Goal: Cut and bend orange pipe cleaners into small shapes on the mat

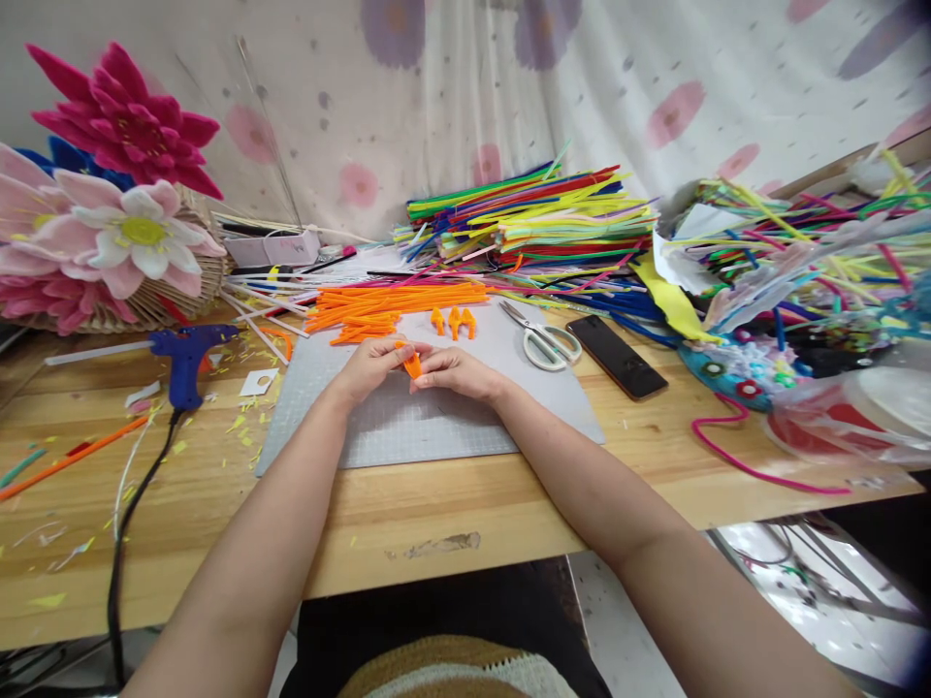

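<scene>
My left hand (374,363) and my right hand (458,371) meet over a grey cutting mat (429,427). Both pinch a short bent orange pipe cleaner piece (412,364) between their fingertips. Just beyond the hands stand three small folded orange pieces (454,321) in a row on the mat. Behind them lies a loose heap of straight orange pipe cleaners (385,305).
White-handled scissors (542,339) and a dark phone (617,356) lie right of the mat. A blue glue gun (187,357) with a black cord stands left. Piles of many-coloured pipe cleaners (538,223) fill the back and right. Large pink fabric flowers (109,213) sit far left.
</scene>
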A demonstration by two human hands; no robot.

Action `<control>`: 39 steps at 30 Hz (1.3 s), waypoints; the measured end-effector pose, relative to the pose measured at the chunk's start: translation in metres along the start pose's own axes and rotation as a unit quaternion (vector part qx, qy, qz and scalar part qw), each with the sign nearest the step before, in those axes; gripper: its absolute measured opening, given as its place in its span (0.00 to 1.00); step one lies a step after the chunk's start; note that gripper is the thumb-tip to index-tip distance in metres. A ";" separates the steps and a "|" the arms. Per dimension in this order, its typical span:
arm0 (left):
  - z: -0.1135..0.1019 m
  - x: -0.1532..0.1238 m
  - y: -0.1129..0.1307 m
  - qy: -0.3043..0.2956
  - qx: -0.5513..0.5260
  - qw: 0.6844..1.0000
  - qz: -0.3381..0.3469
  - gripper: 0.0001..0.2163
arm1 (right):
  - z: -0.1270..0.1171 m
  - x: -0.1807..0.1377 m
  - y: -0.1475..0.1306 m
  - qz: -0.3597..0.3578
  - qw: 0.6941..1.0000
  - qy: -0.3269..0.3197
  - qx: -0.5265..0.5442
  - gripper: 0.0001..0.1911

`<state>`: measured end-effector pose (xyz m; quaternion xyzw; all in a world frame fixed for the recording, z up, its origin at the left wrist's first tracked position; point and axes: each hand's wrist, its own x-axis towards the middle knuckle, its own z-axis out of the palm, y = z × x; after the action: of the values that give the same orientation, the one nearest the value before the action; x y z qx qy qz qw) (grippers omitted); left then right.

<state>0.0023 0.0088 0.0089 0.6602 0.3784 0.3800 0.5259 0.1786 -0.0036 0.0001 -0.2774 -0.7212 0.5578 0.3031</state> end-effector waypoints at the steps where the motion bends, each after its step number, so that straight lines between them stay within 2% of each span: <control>1: -0.001 0.000 -0.001 0.011 0.009 1.000 0.001 0.18 | 0.001 0.000 0.001 0.005 1.000 0.016 -0.006 0.13; 7: -0.002 0.004 -0.007 0.076 0.063 0.995 0.032 0.11 | 0.003 0.006 0.009 0.013 0.991 0.120 -0.057 0.14; 12: 0.006 0.006 -0.007 0.125 0.121 0.982 0.067 0.08 | 0.004 0.012 0.013 0.042 0.987 0.153 -0.040 0.13; 16: 0.017 0.006 -0.009 0.162 0.106 0.980 0.050 0.08 | 0.005 0.015 0.014 0.060 0.975 0.201 -0.072 0.11; 19: 0.025 0.007 -0.014 0.210 0.121 0.970 0.033 0.07 | 0.005 0.016 0.017 0.082 0.961 0.247 -0.098 0.12; 22: 0.032 0.008 -0.019 0.255 0.105 0.961 -0.014 0.08 | 0.006 0.017 0.019 0.094 0.949 0.278 -0.118 0.13; 25: 0.038 0.008 -0.019 0.260 0.041 0.962 -0.070 0.12 | 0.007 0.017 0.020 0.101 0.940 0.304 -0.117 0.12; 29: 0.040 0.007 -0.018 0.237 0.015 0.967 -0.093 0.13 | 0.008 0.018 0.023 0.112 0.928 0.328 -0.135 0.10; 34: 0.039 0.007 -0.021 0.251 0.120 0.958 -0.066 0.08 | 0.009 0.018 0.026 0.094 0.917 0.337 -0.189 0.09; 39: 0.043 0.007 -0.019 0.281 0.154 0.947 -0.017 0.12 | 0.011 0.017 0.024 0.083 0.919 0.325 -0.208 0.10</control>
<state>0.0416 0.0005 -0.0155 0.5927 0.5761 0.4782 0.2968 0.1608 0.0074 -0.0234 -0.5591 -0.6572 0.2971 0.4090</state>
